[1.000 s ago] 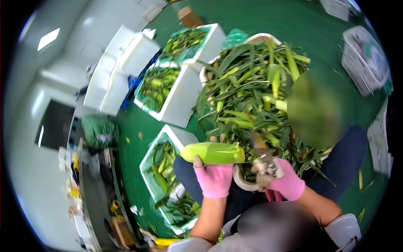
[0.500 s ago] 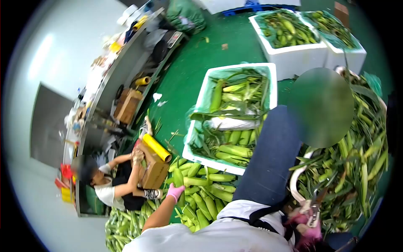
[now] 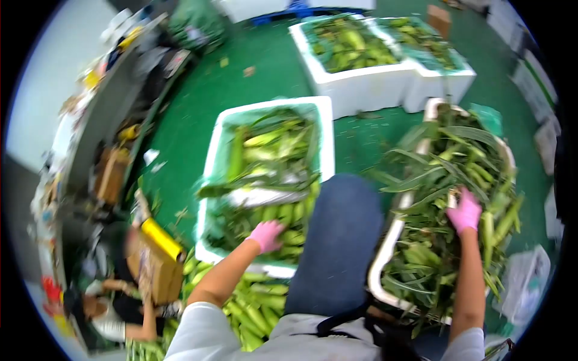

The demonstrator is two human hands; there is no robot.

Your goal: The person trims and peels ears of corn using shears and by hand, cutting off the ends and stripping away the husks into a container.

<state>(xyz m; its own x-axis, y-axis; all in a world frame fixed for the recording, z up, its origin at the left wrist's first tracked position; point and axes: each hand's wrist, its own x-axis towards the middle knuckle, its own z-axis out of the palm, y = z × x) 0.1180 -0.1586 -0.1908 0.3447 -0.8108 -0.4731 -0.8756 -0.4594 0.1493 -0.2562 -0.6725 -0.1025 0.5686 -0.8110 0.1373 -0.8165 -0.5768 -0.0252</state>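
The left hand [image 3: 267, 235] sits at the wearer's eleven o'clock, over unshucked corn ears [image 3: 286, 212] inside the foam box [image 3: 327, 138]; its grip I cannot tell; the right hand [image 3: 464, 211], at one o'clock, is among corn leaves [image 3: 421, 256], grip unclear; ears should feel firm, fairly heavy, slick-husked; clasp the thick middle.

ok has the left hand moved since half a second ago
Yes, the left hand moved forward from the corn pile to the near end of the white box.
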